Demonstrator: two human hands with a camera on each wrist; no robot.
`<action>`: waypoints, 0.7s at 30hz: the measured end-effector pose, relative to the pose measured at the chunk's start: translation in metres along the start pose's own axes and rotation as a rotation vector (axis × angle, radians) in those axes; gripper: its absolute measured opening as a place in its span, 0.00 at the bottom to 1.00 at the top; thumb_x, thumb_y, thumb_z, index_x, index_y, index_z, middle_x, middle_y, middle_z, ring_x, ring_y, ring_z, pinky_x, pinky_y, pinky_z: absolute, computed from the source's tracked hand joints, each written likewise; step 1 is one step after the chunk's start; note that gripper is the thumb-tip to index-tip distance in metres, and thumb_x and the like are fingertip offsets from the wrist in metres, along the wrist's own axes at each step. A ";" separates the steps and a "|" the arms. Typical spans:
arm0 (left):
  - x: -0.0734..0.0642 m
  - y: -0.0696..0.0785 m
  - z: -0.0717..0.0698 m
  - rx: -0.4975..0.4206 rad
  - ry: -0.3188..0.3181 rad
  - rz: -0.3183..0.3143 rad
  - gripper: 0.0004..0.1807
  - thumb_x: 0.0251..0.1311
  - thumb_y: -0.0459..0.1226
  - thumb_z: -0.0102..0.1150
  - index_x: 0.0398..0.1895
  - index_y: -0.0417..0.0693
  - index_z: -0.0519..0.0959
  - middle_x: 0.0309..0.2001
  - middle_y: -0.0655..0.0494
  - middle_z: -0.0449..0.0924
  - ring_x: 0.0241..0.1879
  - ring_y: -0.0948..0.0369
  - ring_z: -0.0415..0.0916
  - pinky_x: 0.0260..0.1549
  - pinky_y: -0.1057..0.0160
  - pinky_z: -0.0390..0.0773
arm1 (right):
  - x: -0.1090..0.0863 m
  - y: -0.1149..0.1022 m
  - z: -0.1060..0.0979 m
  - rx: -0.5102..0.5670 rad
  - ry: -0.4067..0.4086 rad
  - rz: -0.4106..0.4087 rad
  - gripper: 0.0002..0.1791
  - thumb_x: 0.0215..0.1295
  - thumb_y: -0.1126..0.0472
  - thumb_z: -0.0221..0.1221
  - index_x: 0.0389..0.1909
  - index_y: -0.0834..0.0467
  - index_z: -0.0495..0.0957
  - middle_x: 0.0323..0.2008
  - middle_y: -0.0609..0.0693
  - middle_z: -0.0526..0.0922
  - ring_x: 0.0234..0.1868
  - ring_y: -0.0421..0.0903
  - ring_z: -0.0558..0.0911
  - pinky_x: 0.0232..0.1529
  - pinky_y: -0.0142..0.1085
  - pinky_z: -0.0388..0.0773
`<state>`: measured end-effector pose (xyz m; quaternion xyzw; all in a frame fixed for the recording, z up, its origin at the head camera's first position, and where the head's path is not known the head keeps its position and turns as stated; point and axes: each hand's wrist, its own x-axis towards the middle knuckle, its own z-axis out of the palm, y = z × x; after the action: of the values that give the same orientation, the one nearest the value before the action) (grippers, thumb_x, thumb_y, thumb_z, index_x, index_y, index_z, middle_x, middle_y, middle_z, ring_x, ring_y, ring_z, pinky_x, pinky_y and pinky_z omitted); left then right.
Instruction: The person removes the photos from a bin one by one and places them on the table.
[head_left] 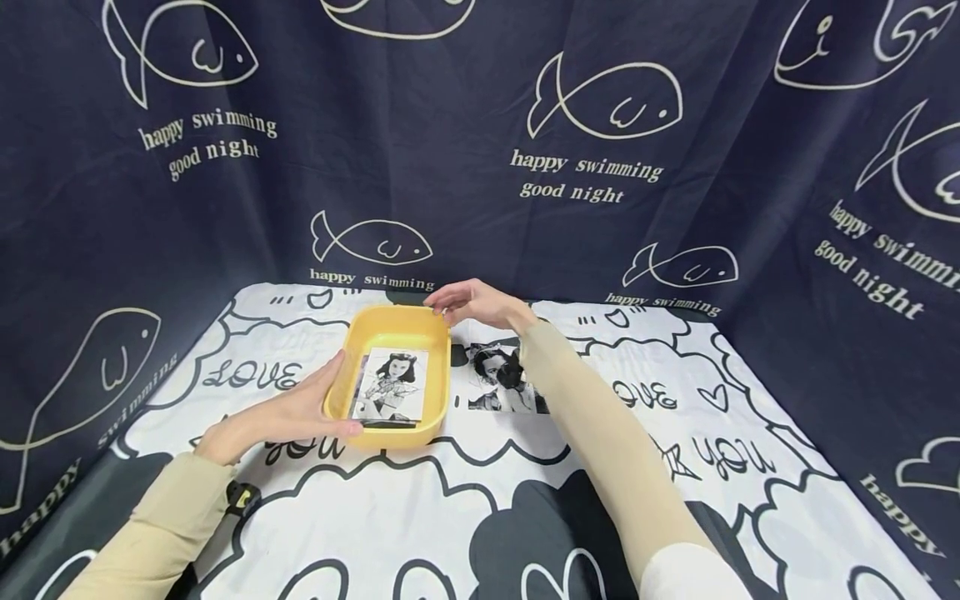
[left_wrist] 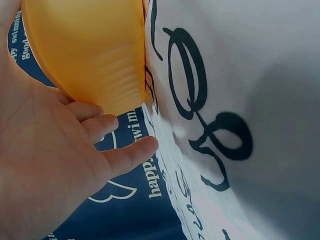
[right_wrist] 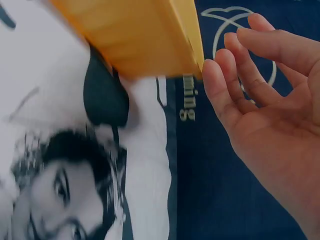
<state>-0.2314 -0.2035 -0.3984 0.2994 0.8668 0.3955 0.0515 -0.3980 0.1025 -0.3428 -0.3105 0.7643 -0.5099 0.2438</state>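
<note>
While the left grip [head_left: 288,412] pinches a yellow basin [head_left: 403,322] over "LOVE"-lettered bench cloth [head_left: 382,517], the loosely spread right grip [head_left: 483,302] touches its far corner; the navy curtain [head_left: 472,183] reads "happy swimming good night".

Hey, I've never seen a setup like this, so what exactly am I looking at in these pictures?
There is no machine here, just a person's two bare hands. The wide picture comes from a camera on the head, looking forward and down; the other two come from cameras on the left and right wrists. A white cloth with black cartoon drawings and lettering covers the surface. The left hand holds a yellow, rounded rectangular plastic-looking container, and the right hand touches its far right corner. Inside lies a black-and-white picture card; a black-and-white close-up portrait lies on the cloth to the right, partly hidden by the beige right sleeve. Behind hangs navy fabric printed with fish outlines.
</note>
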 end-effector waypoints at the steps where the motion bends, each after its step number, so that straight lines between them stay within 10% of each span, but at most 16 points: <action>1: 0.000 0.000 0.000 -0.005 0.001 0.000 0.65 0.47 0.45 0.73 0.76 0.70 0.32 0.76 0.43 0.44 0.72 0.41 0.51 0.66 0.31 0.54 | 0.004 -0.002 0.004 -0.014 -0.008 -0.005 0.25 0.59 0.78 0.57 0.59 0.65 0.74 0.58 0.68 0.76 0.59 0.56 0.75 0.52 0.34 0.78; 11: -0.001 0.001 0.001 0.023 0.001 -0.030 0.65 0.48 0.47 0.72 0.77 0.65 0.31 0.77 0.42 0.40 0.73 0.41 0.48 0.66 0.31 0.53 | 0.038 -0.007 0.033 -0.121 -0.092 -0.014 0.24 0.57 0.79 0.57 0.56 0.67 0.76 0.55 0.72 0.75 0.59 0.64 0.74 0.46 0.30 0.78; 21: 0.000 0.001 0.001 0.010 0.001 -0.028 0.65 0.48 0.46 0.72 0.77 0.65 0.30 0.77 0.41 0.39 0.74 0.42 0.48 0.67 0.32 0.53 | 0.047 -0.010 0.050 -0.263 -0.072 0.078 0.25 0.55 0.80 0.58 0.54 0.62 0.79 0.52 0.67 0.79 0.41 0.43 0.79 0.44 0.42 0.81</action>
<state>-0.2306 -0.2019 -0.3981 0.2874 0.8728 0.3905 0.0549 -0.3932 0.0341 -0.3545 -0.3279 0.8268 -0.3838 0.2481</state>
